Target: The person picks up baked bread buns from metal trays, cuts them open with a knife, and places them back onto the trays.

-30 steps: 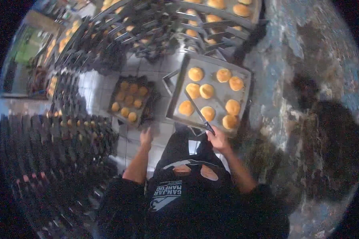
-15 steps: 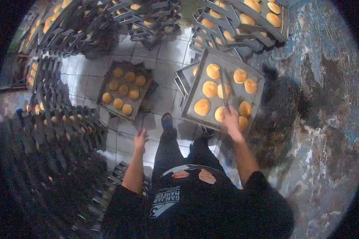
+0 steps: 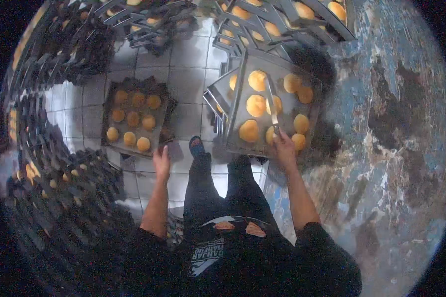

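My right hand [image 3: 284, 148] is closed round the handle of a long flat metal spatula [image 3: 270, 99]. The blade reaches away from me over a baking tray [image 3: 235, 111] and lies across or just above a round golden bun [image 3: 273, 105]. I cannot tell whether it touches the bun. Several other buns, such as a large one [image 3: 249, 131] at the near left, sit on the same tray. Empty and with loosely parted fingers, my left hand [image 3: 161, 161] hangs near the front corner of a lower tray [image 3: 155, 139] of buns.
More trays [image 3: 218, 106] are stacked crosswise under the right tray. Bun-filled tray stacks [image 3: 282, 24] rise at the back, and dark stacks [image 3: 79, 203] crowd the left. A peeling wall [image 3: 371, 163] stands on the right. Pale floor tiles [image 3: 188, 74] run between the stacks.
The view has shifted, and the trays now appear further left. My left hand has come closer to the lower tray's corner. The spatula stays over the right tray in my right hand.
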Tool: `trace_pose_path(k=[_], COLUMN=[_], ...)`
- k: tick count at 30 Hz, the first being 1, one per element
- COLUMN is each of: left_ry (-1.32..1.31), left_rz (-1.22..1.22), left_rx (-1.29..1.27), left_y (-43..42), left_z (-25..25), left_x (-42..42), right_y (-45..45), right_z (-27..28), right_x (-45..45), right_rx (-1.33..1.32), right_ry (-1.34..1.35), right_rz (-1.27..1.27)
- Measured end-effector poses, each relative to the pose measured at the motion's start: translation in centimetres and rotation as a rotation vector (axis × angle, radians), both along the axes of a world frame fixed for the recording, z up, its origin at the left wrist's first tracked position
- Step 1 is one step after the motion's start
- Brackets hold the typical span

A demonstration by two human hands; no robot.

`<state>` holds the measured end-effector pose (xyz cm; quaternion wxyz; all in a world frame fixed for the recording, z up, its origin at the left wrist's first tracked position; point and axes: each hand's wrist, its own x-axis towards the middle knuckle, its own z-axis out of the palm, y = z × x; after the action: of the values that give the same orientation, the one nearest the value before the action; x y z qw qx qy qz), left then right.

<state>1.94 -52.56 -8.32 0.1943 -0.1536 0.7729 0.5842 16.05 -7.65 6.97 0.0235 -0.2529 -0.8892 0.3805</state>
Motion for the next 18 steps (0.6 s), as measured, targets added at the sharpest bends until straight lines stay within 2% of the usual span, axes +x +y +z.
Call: trace_pose_path(k=[1, 2, 3, 5, 6, 7, 9, 11, 12, 14, 15, 17, 18], left_ry=[0.153, 0.193, 0.237, 0.497, 0.453, 0.405, 0.645, 0.815, 0.820, 0.949, 0.953, 0.875, 0.872], left_rz=[-0.074, -0.109, -0.146, -0.337, -0.442, -0.547, -0.693, -0.773, -0.791, -0.855, -0.867, -0.991, -0.998], left_rx=[-0.108, -0.104, -0.099, -0.216, -0.141, -0.069, -0.109, -0.154, -0.166, -0.355, -0.368, -0.702, -0.718], left_y=[2.2, 4.6, 7.5, 15.1, 18.8, 22.5, 29.8, 36.2, 38.8, 43.0, 44.3, 46.5, 47.1], left_z=[1.8, 3.4, 5.3, 11.6, 14.1, 15.4, 14.5, 11.1, 9.2, 6.2, 5.5, 4.4, 3.8], left_x=[-1.1, -2.4, -3.7, -6.1, -7.1, -7.8, -8.7, -9.3, -9.6, -10.1, -10.1, -10.0, -10.3], right_y=[-0.9, -1.5, -1.6, -1.6, -1.7, -1.8, -1.9, -2.1, -2.0, -1.7, -1.5, -0.5, 0.0], right_z=[1.9, 3.2, 3.8, 4.1, 3.4, 2.3, 2.4, 5.8, 4.8, 2.7, 2.3, 3.8, 4.0], right_x=[-1.0, -1.6, -1.6, -0.6, 0.5, 2.1, 4.3, 5.1, 7.1, 10.7, 12.0, 13.3, 14.2], right_rx=[-0.295, -0.595, -0.603, -0.638, -0.652, -0.534, -0.424, -0.504, -0.522, -0.502, -0.500, -0.517, -0.528], right_ry=[-0.072, -0.134, -0.115, -0.060, -0.041, -0.007, 0.036, -0.276, -0.269, -0.216, -0.197, -0.127, -0.105], right_rz=[-0.251, -0.503, -0.525, -0.615, -0.636, -0.591, -0.561, -0.590, -0.597, -0.557, -0.544, -0.581, -0.593])
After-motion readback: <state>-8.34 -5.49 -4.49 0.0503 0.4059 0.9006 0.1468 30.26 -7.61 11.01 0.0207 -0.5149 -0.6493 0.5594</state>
